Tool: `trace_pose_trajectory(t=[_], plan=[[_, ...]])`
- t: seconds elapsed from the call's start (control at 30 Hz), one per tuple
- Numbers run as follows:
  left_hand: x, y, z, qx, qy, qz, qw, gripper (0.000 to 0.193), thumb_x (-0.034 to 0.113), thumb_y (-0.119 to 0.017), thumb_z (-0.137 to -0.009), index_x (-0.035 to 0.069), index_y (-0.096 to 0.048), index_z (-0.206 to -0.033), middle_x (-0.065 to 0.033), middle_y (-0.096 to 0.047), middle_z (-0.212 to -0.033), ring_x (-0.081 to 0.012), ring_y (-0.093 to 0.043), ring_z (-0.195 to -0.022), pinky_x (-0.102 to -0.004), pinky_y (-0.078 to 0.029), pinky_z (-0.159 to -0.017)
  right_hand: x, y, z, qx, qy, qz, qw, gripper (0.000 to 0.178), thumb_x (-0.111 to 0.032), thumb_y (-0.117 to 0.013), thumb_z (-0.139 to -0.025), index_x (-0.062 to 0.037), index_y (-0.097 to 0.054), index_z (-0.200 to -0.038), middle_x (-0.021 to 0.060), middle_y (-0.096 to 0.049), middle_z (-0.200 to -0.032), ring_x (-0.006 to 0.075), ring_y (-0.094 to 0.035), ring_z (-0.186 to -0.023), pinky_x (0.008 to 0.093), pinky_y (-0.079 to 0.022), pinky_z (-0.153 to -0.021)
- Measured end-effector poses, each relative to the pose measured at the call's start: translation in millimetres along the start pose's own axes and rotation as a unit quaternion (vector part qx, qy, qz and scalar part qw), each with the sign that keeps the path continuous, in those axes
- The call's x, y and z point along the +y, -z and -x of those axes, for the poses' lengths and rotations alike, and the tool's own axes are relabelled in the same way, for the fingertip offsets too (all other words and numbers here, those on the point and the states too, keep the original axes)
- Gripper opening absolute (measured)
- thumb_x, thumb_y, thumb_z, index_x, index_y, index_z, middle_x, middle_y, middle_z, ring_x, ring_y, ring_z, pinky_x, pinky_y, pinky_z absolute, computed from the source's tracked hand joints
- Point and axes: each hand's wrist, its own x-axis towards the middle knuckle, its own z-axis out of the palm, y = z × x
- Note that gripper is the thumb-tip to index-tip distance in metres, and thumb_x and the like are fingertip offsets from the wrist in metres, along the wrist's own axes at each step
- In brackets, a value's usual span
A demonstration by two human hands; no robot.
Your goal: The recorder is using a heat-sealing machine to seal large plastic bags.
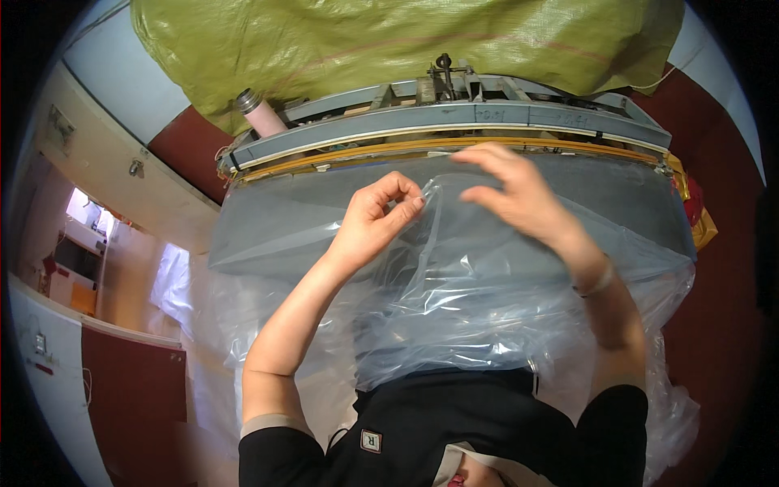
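Clear plastic film (479, 284) lies in loose, crinkled folds over a grey work surface (300, 191) and hangs down over its near edge against my body. My left hand (381, 213) pinches the film between thumb and fingertips, drawing it up into a raised crease near the middle of the surface. To its right, my right hand (515, 191) is held above the film, thumb and fingers apart with nothing between them. It is slightly blurred, and a bracelet (596, 277) circles that wrist.
Along the far edge runs a grey metal frame (389, 128) with orange strips (365, 152) and a metal clamp (445, 77). A pink flask (264, 116) stands at its left end. Yellow-green sheeting (389, 36) covers what lies behind. An open doorway (114, 243) is at left.
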Motion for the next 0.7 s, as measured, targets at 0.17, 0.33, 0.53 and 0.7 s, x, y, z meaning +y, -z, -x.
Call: trace_pose_trajectory(t=[0.17, 0.33, 0.53, 0.7], plan=[[11.9, 15.6, 16.2, 0.059, -0.095, -0.149, 0.983, 0.008, 0.008, -0.06, -0.075, 0.005, -0.053, -0.079, -0.0015, -0.052, -0.068, -0.0091, -0.048, -0.059, -0.0231, -0.038, -0.05, -9.1, -46.7, -23.6, -0.1, -0.065, -0.213, 0.97, 0.02, -0.013, -0.059, -0.08, -0.0006, -0.056, -0.096, 0.0037, -0.058, -0.075, 0.0093, -0.052, -0.066, 0.0217, -0.042, -0.058], [0.8, 15.1, 16.9, 0.175, -0.264, -0.322, 0.893, 0.018, 0.005, -0.065, -0.065, 0.005, -0.048, -0.072, -0.0068, -0.05, -0.065, -0.0239, -0.052, -0.06, -0.0305, -0.042, -0.049, -14.8, -83.9, -11.6, -0.026, -0.188, -0.551, 0.813, 0.021, -0.02, -0.053, -0.086, -0.0034, -0.054, -0.098, -0.0021, -0.049, -0.063, 0.0028, -0.039, -0.052, 0.015, -0.029, -0.044], [-38.6, 5.4, 15.7, 0.221, -0.266, -0.379, 0.858, 0.034, 0.003, -0.067, -0.062, 0.004, -0.048, -0.091, -0.0107, -0.051, -0.094, -0.0259, -0.051, -0.088, -0.0352, -0.041, -0.073, -1.9, -104.5, -18.9, 0.009, -0.208, -0.375, 0.903, 0.022, -0.021, -0.048, -0.089, -0.004, -0.057, -0.099, -0.0029, -0.053, -0.069, 0.0023, -0.042, -0.057, 0.0157, -0.032, -0.046], [-83.2, 91.8, 46.2, 0.113, -0.074, -0.467, 0.874, 0.077, 0.03, -0.076, -0.057, 0.004, -0.04, -0.12, -0.0162, -0.041, -0.124, -0.0317, -0.038, -0.115, -0.041, -0.03, -0.095, 71.1, -39.0, 11.3, 0.282, -0.233, -0.475, 0.8, 0.02, -0.03, -0.05, -0.087, -0.0102, -0.053, -0.086, -0.0024, -0.054, -0.077, 0.0044, -0.049, -0.067, 0.0182, -0.038, -0.053]])
